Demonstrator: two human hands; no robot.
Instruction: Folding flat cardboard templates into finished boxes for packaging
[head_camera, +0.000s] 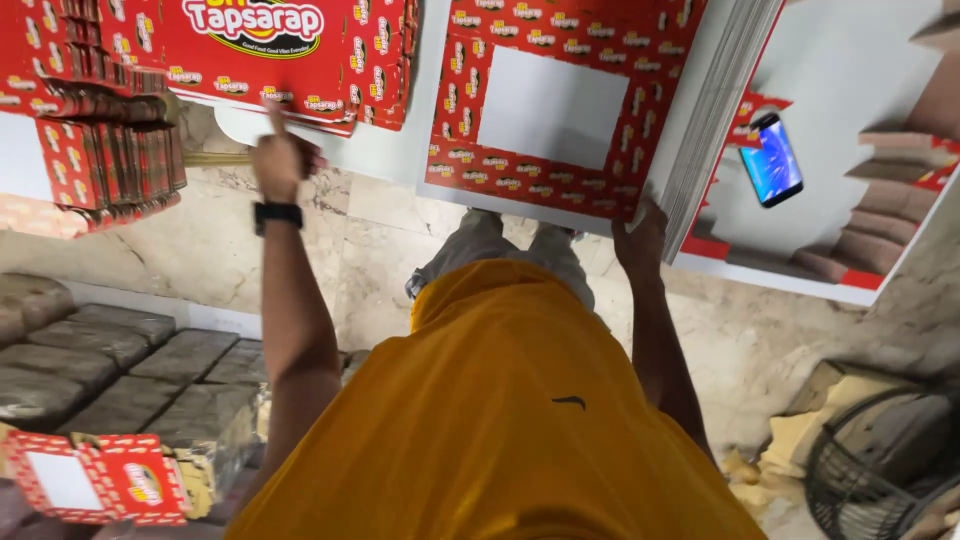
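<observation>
– On the white table, what is the left hand (283, 158) doing?
– It is pinching the edge of a red printed carton (270, 45).
– And the right hand (640, 238)?
– It is gripping the near edge of a flat red carton sheet (560, 100), beside a phone (771, 160)

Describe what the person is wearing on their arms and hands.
Both forearms are bare, without gloves or long sleeves. The left hand has a black band, like a watch or fitness tracker, around its wrist. The right hand wears nothing visible. An orange shirt covers the torso.
</observation>
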